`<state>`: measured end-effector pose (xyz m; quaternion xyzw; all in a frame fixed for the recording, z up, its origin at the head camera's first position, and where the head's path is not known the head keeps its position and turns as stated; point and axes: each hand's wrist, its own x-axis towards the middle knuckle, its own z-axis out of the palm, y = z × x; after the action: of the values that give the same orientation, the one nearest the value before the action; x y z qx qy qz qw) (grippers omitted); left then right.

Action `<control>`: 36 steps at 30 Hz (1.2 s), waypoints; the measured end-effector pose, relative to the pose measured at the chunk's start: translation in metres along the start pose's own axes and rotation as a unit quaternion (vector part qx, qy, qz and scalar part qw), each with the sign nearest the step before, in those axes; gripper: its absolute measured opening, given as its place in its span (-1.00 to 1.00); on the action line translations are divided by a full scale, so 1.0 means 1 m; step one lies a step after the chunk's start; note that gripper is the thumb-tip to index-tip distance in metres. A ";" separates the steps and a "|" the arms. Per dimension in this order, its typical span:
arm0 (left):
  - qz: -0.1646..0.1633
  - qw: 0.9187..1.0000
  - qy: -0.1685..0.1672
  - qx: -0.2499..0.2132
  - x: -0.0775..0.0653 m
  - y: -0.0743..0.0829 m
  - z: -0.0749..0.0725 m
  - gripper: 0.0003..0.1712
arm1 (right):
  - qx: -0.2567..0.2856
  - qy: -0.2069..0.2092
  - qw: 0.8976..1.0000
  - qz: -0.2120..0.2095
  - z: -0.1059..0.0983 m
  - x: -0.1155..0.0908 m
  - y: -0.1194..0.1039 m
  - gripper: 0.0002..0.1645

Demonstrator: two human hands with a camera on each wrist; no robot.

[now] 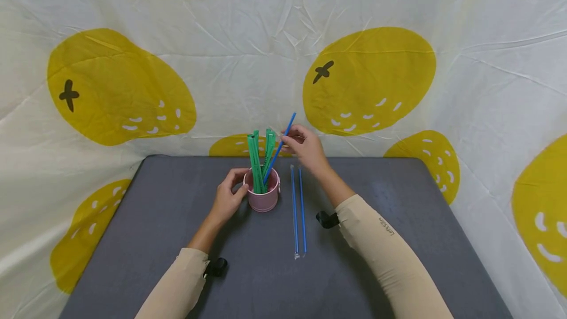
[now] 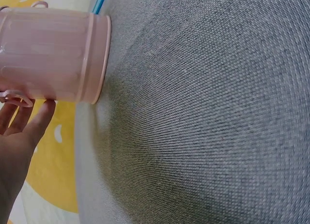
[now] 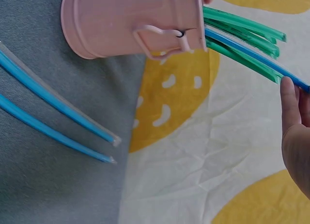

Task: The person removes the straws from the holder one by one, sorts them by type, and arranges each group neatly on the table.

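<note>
Sleeves (image 1: 385,255) nearest, straw (image 1: 277,154) between right fingertips (image 1: 292,142)

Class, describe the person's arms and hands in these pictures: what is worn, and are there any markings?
Beige, close-fitting sleeves cover the left arm and right arm, ending before the hands. The right sleeve bears small dark lettering. A small black piece juts out near the left cuff and the right cuff. The left hand and right hand wear no gloves.

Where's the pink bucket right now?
In the head view, the pink bucket stands on the table, just left of the picture's middle, between the left hand and two blue straws lying flat.
</note>
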<state>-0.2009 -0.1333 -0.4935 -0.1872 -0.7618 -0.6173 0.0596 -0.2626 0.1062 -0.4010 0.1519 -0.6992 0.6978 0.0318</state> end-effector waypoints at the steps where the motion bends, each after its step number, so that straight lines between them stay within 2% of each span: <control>1: 0.001 1.000 0.000 0.000 0.000 0.000 0.000 -0.56 | -0.002 -0.001 1.000 -0.002 -0.001 -0.001 -0.005 -0.71; 8: 0.004 1.000 -0.001 0.012 0.002 0.001 0.001 -0.55 | -0.017 0.003 0.999 -0.033 -0.007 -0.003 -0.028 -0.74; 16: 0.002 1.000 0.003 0.001 0.002 0.002 0.001 -0.56 | 0.013 0.027 0.997 -0.072 -0.017 -0.004 -0.039 -0.73; 26: 0.002 1.000 0.003 0.007 -0.001 0.002 0.001 -0.55 | 0.000 0.048 0.995 -0.087 -0.031 -0.010 -0.053 -0.66; 32: -0.003 1.000 0.002 0.015 0.000 0.003 0.000 -0.56 | 0.044 0.062 0.993 -0.087 -0.045 -0.010 -0.056 -0.78; 36: -0.002 1.000 0.002 0.013 0.000 0.004 0.000 -0.56 | 0.061 0.079 0.990 -0.095 -0.058 -0.008 -0.050 -0.80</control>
<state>-0.1995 -0.1324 -0.4901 -0.1835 -0.7701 -0.6078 0.0624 -0.2521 0.1658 -0.3531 0.1642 -0.6331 0.7427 0.1439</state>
